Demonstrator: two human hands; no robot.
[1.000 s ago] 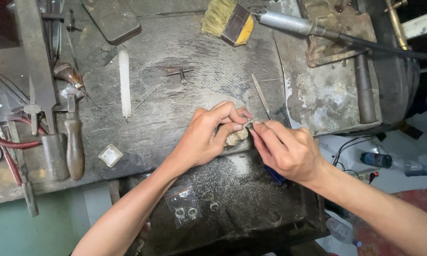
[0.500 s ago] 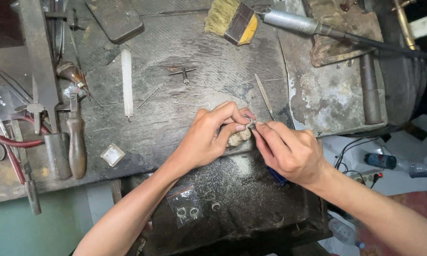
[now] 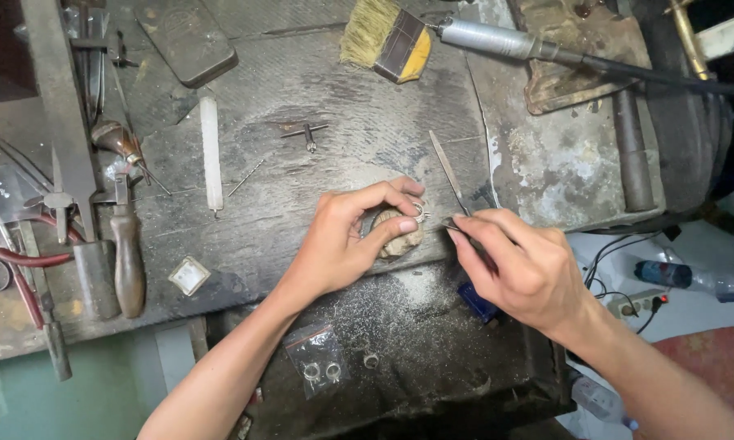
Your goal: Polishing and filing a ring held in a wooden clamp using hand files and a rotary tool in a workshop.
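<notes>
Two hands [image 3: 432, 244], tiny workpiece [image 3: 420, 209] half-hidden.

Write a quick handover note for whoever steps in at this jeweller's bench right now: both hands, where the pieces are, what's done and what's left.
Left hand: pinches a small ring against the worn wooden peg.
Right hand: holds a thin metal tool, tip close to the ring.
Nearby: needle file on the bench, bagged rings in the tray below.
Done: ring braced on the peg.
Left: the work on the ring looks unfinished.

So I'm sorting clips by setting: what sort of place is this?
Probably a jeweller's workbench: a small ring held on a bench pin, pliers, and rings in a plastic bag.
</notes>
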